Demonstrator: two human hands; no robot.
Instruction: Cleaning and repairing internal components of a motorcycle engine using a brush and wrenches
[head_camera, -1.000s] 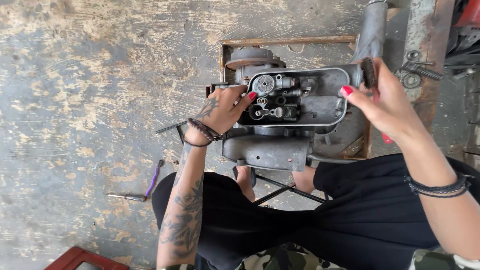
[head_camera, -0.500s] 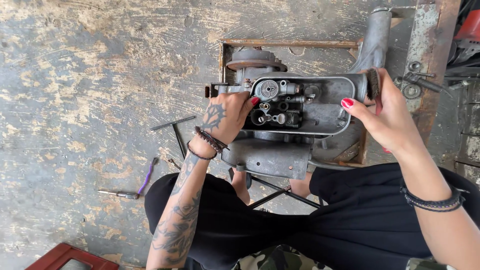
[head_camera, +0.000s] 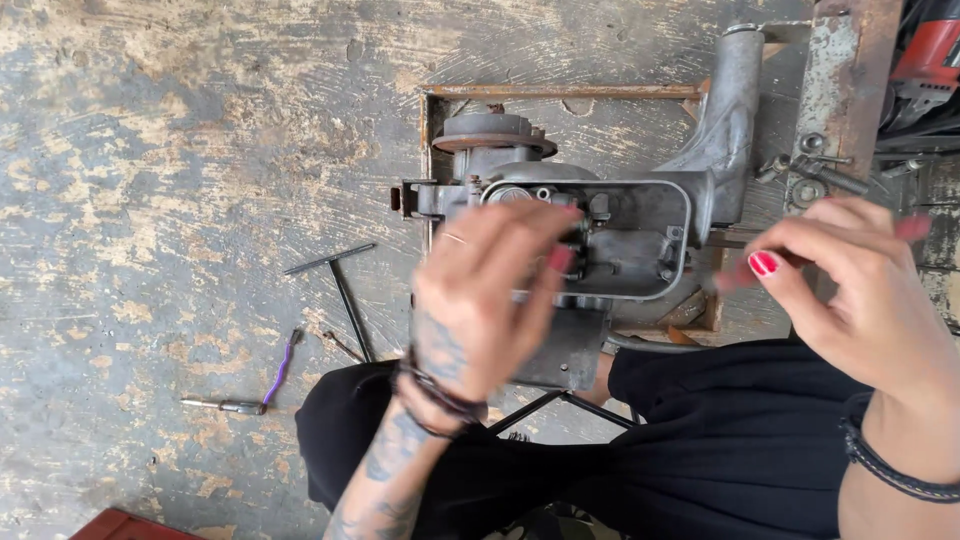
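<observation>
At the centre of the frame one grey engine casing sits in a rusty metal frame, its open cavity holding small grimy parts; the left hand, blurred, reaches into it, fingers loosely curled, grip impossible to tell; the right hand hovers right, fingers pinched narrow, empty; left of centre lies one T-handle wrench, lower left one purple-handled tool

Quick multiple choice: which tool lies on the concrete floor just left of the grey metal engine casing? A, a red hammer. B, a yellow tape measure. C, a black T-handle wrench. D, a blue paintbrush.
C: a black T-handle wrench lies on the worn concrete floor, left of the grey metal engine casing that the left hand reaches over.
</observation>
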